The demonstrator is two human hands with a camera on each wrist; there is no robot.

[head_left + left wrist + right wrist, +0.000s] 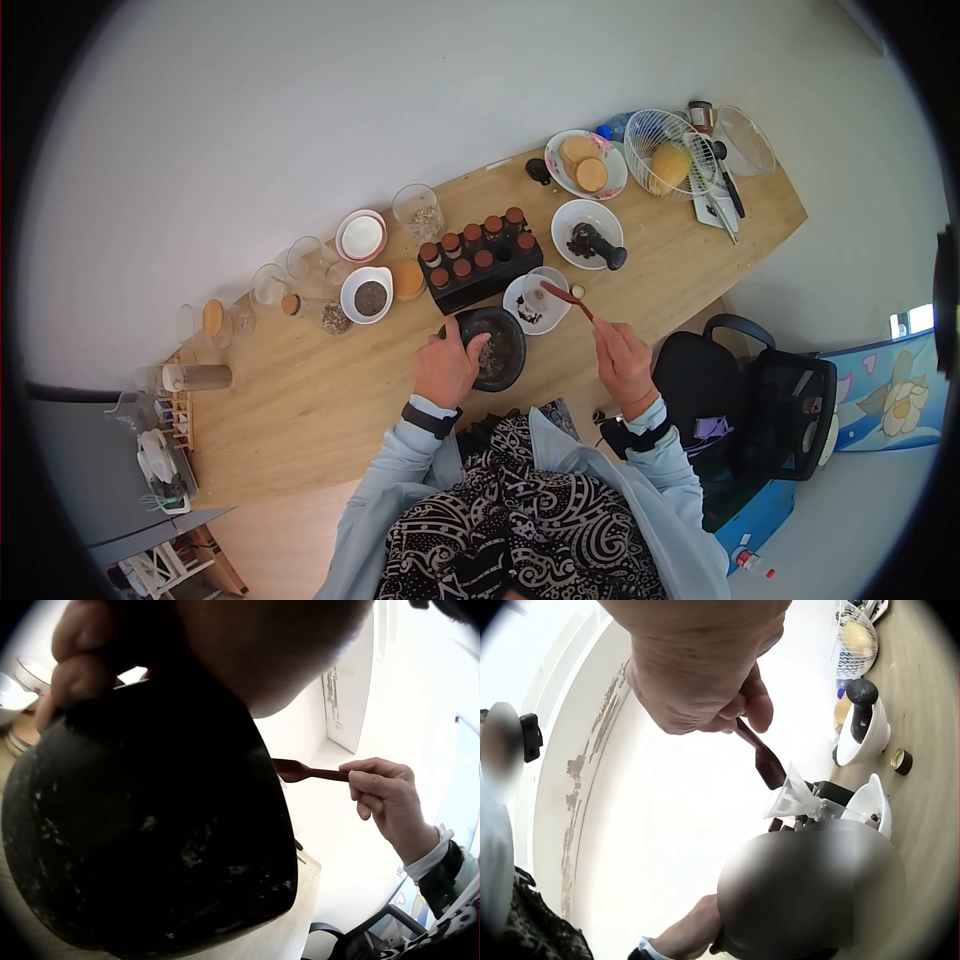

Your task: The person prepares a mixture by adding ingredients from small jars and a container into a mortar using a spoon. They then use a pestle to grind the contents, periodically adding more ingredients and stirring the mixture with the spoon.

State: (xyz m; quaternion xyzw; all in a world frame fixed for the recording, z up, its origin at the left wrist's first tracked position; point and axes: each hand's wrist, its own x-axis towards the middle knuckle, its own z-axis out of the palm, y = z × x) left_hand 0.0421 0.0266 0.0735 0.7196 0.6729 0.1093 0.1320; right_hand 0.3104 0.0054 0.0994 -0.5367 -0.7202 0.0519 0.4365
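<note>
My left hand (447, 365) grips a black stone mortar (511, 362) by its rim, thumb over the inside, with ground brownish matter in the bottom. In the left wrist view the mortar's dark outer side (150, 825) fills much of the frame. My right hand (625, 367) pinches the handle of a reddish-brown wooden scoop (562, 295). The scoop's head (769, 769) is right beside a clear plastic funnel (795, 796), which stands over a small clear bottle. A white bowl (553, 318) with dark bits lies under the funnel in the head view.
A black rack (470, 292) of capped spice jars stands behind the mortar. A black pestle (605, 249) rests in another white bowl (590, 206). Near the funnel lies a small cap (578, 291). Glass jars (270, 285) line the left; a wire basket (650, 130) stands back right.
</note>
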